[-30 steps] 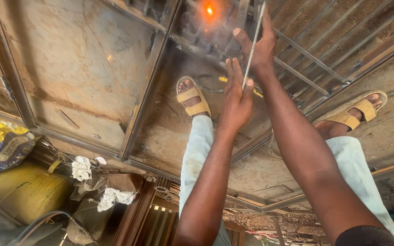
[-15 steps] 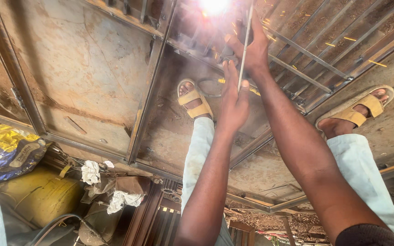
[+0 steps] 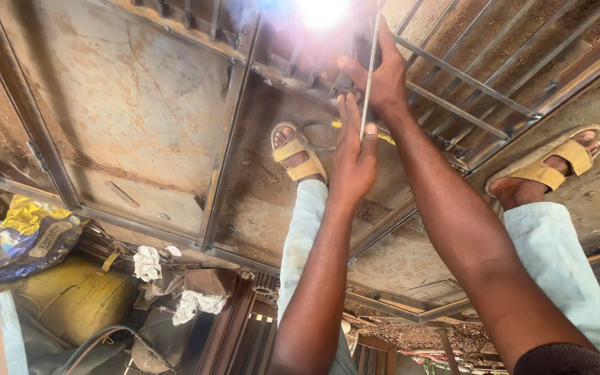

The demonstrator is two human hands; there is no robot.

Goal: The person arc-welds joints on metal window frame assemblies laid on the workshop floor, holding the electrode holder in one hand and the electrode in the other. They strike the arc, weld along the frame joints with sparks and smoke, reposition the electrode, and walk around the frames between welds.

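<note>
The left hand is pinching a thin, straight grey metal welding rod between thumb and fingertips near the rod's lower end, with the fingers extended upward along it. The right hand is reaching further along the same rod and is closing around a dark holder there; the exact finger grasp is partly hidden by glare, but the hand is clenched on the holder rather than released. The rod is running nearly upright in the view, from the left hand up to a bright white welding arc at the top edge of the picture, where it is meeting the rusty brown steel door frame lying flat on the ground. The frame is carrying a large rusted sheet panel and a section of thin parallel grey bars. Two feet in tan strapped sandals are standing on the frame, one just beside the left hand. A yellow and blue plastic sack is lying near the frame's lower left edge.
</note>
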